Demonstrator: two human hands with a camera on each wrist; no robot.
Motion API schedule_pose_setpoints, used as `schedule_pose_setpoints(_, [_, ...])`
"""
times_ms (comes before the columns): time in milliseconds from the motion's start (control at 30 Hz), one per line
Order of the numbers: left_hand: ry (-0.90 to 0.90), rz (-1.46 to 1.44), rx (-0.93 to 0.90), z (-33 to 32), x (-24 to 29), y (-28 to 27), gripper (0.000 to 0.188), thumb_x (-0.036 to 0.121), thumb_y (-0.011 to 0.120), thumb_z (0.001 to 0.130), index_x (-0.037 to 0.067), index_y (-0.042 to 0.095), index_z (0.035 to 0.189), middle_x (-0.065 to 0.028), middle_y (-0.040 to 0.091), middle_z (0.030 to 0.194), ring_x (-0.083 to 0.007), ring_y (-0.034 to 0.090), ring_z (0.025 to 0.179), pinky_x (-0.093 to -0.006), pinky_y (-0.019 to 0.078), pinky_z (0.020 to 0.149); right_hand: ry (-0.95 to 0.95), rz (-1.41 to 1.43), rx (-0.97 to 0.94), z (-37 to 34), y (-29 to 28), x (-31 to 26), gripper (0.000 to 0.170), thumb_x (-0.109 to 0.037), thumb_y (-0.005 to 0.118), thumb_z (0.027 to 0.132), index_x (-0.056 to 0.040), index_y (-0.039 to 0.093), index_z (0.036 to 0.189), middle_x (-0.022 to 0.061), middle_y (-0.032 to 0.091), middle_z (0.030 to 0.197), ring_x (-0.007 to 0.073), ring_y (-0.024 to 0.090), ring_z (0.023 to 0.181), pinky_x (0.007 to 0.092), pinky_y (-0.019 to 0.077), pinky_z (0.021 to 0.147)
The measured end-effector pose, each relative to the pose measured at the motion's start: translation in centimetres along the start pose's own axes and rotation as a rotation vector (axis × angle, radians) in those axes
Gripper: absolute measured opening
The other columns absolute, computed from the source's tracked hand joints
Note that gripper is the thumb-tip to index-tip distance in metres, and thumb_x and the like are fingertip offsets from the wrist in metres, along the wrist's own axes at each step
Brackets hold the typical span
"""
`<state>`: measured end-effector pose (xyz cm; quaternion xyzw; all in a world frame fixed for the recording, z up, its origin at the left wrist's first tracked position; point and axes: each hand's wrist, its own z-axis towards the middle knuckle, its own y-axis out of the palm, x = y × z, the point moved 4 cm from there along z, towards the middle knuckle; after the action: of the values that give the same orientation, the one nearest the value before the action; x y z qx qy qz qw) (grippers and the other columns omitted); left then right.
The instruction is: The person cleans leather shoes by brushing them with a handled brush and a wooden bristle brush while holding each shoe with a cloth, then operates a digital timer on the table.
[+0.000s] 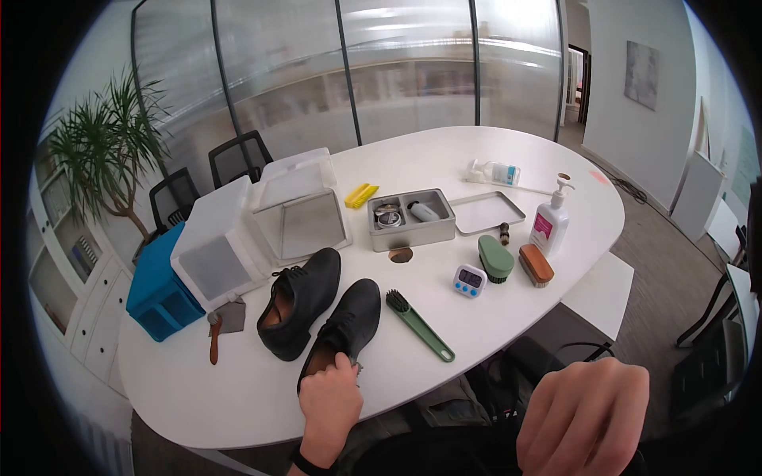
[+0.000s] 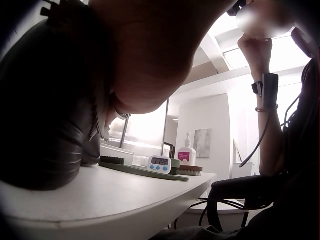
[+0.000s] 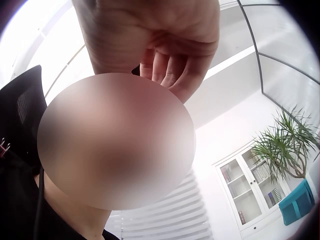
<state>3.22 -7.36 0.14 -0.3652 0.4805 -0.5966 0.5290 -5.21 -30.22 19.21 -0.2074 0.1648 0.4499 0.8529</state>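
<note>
My left hand (image 1: pixel 329 401) is at the near black leather shoe (image 1: pixel 355 313), its fingers curled over the opening's edge. It grips a grey cloth (image 1: pixel 357 371) with a zigzag edge against the shoe's side; most of the cloth is hidden under the hand. The matching black shoe (image 1: pixel 305 297) stands just left of it. My right hand (image 1: pixel 583 416) is raised high above the table's front edge with its fingers curled in. In the right wrist view this hand (image 3: pixel 165 40) is close to the blurred face, and nothing shows in it.
Right of the shoes lies a green-handled brush (image 1: pixel 421 327). Beyond it stand a timer (image 1: pixel 469 281), a green brush (image 1: pixel 496 258), a wooden brush (image 1: pixel 536 266), a pump bottle (image 1: pixel 549 222) and a metal tin (image 1: pixel 413 232). At left are a white box (image 1: pixel 214 246) and a wooden-handled tool (image 1: pixel 214 341).
</note>
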Motion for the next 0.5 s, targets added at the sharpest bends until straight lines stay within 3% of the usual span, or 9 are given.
schedule_pose_setpoints(500, [0.007,0.018,-0.012,0.06,0.13,-0.08,0.022,0.027,0.059,0.098,0.006,0.056,0.093,-0.0107,0.066,0.069,-0.0289,0.069,0.060,-0.0400,0.0524,0.058,0.021,0.019,0.006,-0.01,-0.07,0.14,0.010,-0.002,0.070,0.093,0.0063,0.075,0.091,0.0250,0.075,0.085,0.0163,0.065,0.049,0.0181,0.0451,0.040])
